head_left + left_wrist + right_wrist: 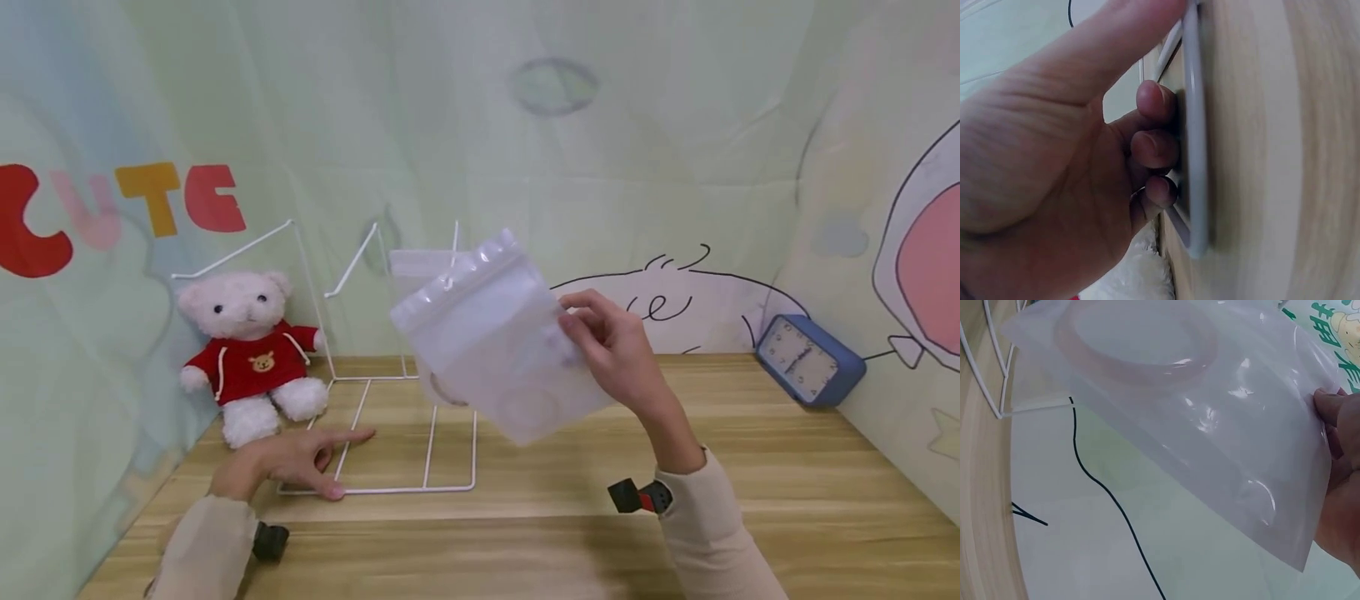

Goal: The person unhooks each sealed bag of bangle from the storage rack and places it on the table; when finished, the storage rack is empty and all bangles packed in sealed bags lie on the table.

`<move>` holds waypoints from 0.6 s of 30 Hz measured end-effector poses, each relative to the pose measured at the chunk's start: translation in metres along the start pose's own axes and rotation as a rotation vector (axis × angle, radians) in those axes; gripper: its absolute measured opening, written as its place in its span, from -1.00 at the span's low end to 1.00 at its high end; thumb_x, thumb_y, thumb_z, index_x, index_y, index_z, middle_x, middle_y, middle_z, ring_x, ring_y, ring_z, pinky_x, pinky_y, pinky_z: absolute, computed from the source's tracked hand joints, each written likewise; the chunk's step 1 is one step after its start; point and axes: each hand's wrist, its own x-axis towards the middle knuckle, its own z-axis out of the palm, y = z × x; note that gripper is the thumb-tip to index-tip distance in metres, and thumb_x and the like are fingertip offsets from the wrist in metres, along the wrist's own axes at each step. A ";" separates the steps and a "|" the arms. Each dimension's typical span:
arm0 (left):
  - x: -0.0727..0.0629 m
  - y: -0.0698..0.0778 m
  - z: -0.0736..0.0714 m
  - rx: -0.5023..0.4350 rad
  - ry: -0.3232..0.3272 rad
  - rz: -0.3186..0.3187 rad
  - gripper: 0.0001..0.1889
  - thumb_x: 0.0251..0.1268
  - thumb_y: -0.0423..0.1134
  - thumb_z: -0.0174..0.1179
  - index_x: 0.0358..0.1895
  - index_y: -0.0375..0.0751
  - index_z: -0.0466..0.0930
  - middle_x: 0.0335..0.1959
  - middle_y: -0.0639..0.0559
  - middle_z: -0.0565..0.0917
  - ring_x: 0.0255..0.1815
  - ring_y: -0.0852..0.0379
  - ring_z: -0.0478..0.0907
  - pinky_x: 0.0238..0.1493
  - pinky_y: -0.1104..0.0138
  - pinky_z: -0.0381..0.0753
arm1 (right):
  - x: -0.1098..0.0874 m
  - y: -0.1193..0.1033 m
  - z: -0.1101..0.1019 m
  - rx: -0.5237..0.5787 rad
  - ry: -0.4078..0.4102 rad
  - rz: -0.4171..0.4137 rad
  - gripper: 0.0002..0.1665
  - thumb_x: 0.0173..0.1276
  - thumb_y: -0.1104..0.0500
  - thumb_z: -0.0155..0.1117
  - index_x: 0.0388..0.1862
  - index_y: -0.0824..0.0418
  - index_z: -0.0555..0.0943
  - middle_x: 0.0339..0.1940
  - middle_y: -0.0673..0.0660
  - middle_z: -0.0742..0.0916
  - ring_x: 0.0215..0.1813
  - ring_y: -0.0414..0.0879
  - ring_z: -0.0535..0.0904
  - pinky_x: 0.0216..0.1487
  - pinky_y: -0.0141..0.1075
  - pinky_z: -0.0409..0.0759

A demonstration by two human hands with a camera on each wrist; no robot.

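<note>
**Bag held up over a wire rack**

A wooden table (750, 467) bears a white wire rack (390, 392). The right hand (618, 350) pinches the edge of a clear plastic bag (487, 342), lifted above the rack, rings visible inside. The left hand (288, 462) presses the rack's base down, index finger straight, other fingers curled. A teddy bear (247, 354) and clock (808, 360) sit apart.
</note>
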 end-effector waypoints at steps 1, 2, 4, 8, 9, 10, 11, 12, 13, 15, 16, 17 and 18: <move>-0.001 0.001 0.000 -0.003 0.000 0.001 -0.09 0.13 -0.08 0.49 0.51 -0.28 0.23 -0.48 0.05 0.43 -0.45 0.21 0.35 -0.41 0.38 0.34 | 0.000 -0.001 -0.001 -0.001 -0.008 0.007 -0.87 0.49 0.28 0.21 -0.04 0.22 0.62 -0.32 0.20 0.78 -0.52 -0.08 0.62 -0.46 -0.30 0.60; -0.001 0.001 -0.001 -0.006 0.000 0.000 -0.09 0.13 -0.08 0.49 0.51 -0.28 0.23 -0.47 0.04 0.44 -0.45 0.21 0.35 -0.41 0.38 0.34 | 0.000 -0.002 -0.002 -0.001 -0.017 0.010 -0.87 0.49 0.28 0.21 -0.03 0.22 0.62 -0.29 0.20 0.78 -0.48 -0.07 0.65 -0.43 -0.28 0.63; -0.002 0.001 -0.001 -0.008 -0.001 0.000 -0.09 0.13 -0.08 0.49 0.51 -0.29 0.24 -0.47 0.04 0.44 -0.45 0.21 0.35 -0.41 0.38 0.34 | 0.000 -0.004 -0.005 0.005 -0.033 0.013 -0.86 0.48 0.29 0.22 -0.03 0.22 0.62 -0.25 0.22 0.79 -0.42 -0.06 0.69 -0.39 -0.26 0.65; -0.002 0.000 0.001 0.000 -0.006 0.013 -0.09 0.14 -0.08 0.49 0.51 -0.31 0.23 -0.47 0.05 0.43 -0.45 0.22 0.34 -0.40 0.38 0.33 | -0.001 -0.007 -0.011 0.022 -0.046 -0.011 -0.85 0.46 0.34 0.22 -0.03 0.24 0.62 -0.25 0.22 0.79 -0.38 -0.05 0.72 -0.36 -0.26 0.66; -0.002 0.000 0.001 0.001 -0.006 0.014 -0.09 0.14 -0.09 0.49 0.51 -0.31 0.23 -0.47 0.05 0.42 -0.45 0.22 0.33 -0.40 0.38 0.33 | -0.001 -0.008 -0.012 0.023 -0.045 -0.017 -0.84 0.46 0.35 0.22 -0.03 0.25 0.62 -0.25 0.22 0.79 -0.38 -0.05 0.72 -0.36 -0.27 0.66; -0.002 0.000 0.001 0.001 -0.007 0.016 -0.09 0.14 -0.09 0.48 0.51 -0.31 0.23 -0.47 0.05 0.42 -0.45 0.22 0.33 -0.40 0.38 0.33 | -0.001 -0.009 -0.013 0.024 -0.045 -0.022 -0.84 0.45 0.36 0.22 -0.03 0.25 0.62 -0.26 0.22 0.79 -0.38 -0.06 0.72 -0.37 -0.27 0.66; -0.002 0.000 0.000 0.001 -0.007 0.015 -0.10 0.15 -0.09 0.48 0.51 -0.30 0.23 -0.46 0.04 0.41 -0.44 0.22 0.33 -0.40 0.38 0.33 | -0.001 -0.010 -0.015 0.027 -0.044 -0.027 -0.83 0.45 0.36 0.22 -0.03 0.25 0.63 -0.26 0.22 0.79 -0.39 -0.06 0.71 -0.37 -0.28 0.66; -0.002 0.000 0.000 0.001 -0.008 0.013 -0.10 0.15 -0.09 0.48 0.51 -0.30 0.23 -0.45 0.04 0.41 -0.44 0.21 0.32 -0.39 0.37 0.32 | -0.002 -0.011 -0.016 0.031 -0.047 -0.027 -0.83 0.45 0.37 0.22 -0.03 0.25 0.63 -0.27 0.21 0.78 -0.40 -0.07 0.71 -0.38 -0.28 0.65; -0.001 0.001 0.000 0.002 -0.010 0.006 -0.10 0.15 -0.09 0.48 0.51 -0.28 0.23 -0.45 0.04 0.41 -0.43 0.21 0.32 -0.39 0.38 0.32 | -0.002 -0.012 -0.017 0.033 -0.048 -0.027 -0.83 0.45 0.37 0.22 -0.02 0.25 0.63 -0.27 0.21 0.78 -0.40 -0.07 0.71 -0.38 -0.29 0.65; -0.001 0.001 -0.001 0.007 -0.015 0.002 -0.10 0.15 -0.09 0.48 0.51 -0.28 0.23 -0.45 0.05 0.41 -0.44 0.21 0.32 -0.39 0.38 0.31 | -0.003 -0.014 -0.020 0.040 -0.050 -0.026 -0.82 0.45 0.37 0.21 -0.01 0.25 0.62 -0.27 0.22 0.78 -0.41 -0.08 0.70 -0.39 -0.29 0.65; 0.000 0.002 -0.001 0.012 -0.017 0.002 -0.10 0.15 -0.09 0.47 0.51 -0.28 0.23 -0.45 0.05 0.41 -0.44 0.21 0.32 -0.39 0.38 0.31 | -0.003 -0.015 -0.021 0.044 -0.049 -0.025 -0.82 0.45 0.37 0.21 -0.01 0.25 0.62 -0.28 0.22 0.78 -0.42 -0.08 0.70 -0.39 -0.30 0.65; 0.000 0.002 -0.001 0.019 -0.016 0.002 -0.10 0.16 -0.09 0.47 0.51 -0.29 0.23 -0.46 0.06 0.41 -0.44 0.22 0.32 -0.40 0.38 0.31 | -0.003 -0.016 -0.023 0.047 -0.045 -0.024 -0.81 0.45 0.37 0.21 -0.01 0.25 0.62 -0.28 0.22 0.78 -0.42 -0.08 0.69 -0.39 -0.30 0.64; 0.000 0.002 -0.002 0.025 -0.013 0.004 -0.10 0.15 -0.10 0.47 0.51 -0.29 0.23 -0.47 0.08 0.41 -0.45 0.22 0.32 -0.40 0.38 0.31 | -0.003 -0.016 -0.024 0.048 -0.039 -0.023 -0.81 0.45 0.37 0.21 0.00 0.25 0.62 -0.28 0.21 0.78 -0.42 -0.08 0.69 -0.39 -0.30 0.64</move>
